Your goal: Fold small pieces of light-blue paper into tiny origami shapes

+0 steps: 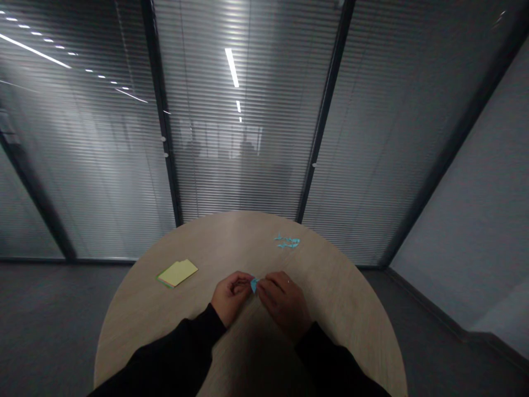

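Note:
A small folded piece of blue paper (pixel 253 284) is pinched between both my hands over the round wooden table (pixel 339 309). My left hand (pixel 230 298) grips its left side with curled fingers. My right hand (pixel 284 304) holds its right side, fingers closed on it. Both arms wear dark sleeves. Farther back on the table lie folded blue paper figures (pixel 287 241).
A stack of yellow-green paper sheets (pixel 177 273) lies on the table's left part. Behind the table stand glass walls with shut blinds (pixel 243 138) and dark frames. Grey floor surrounds the table, with a grey wall at the right.

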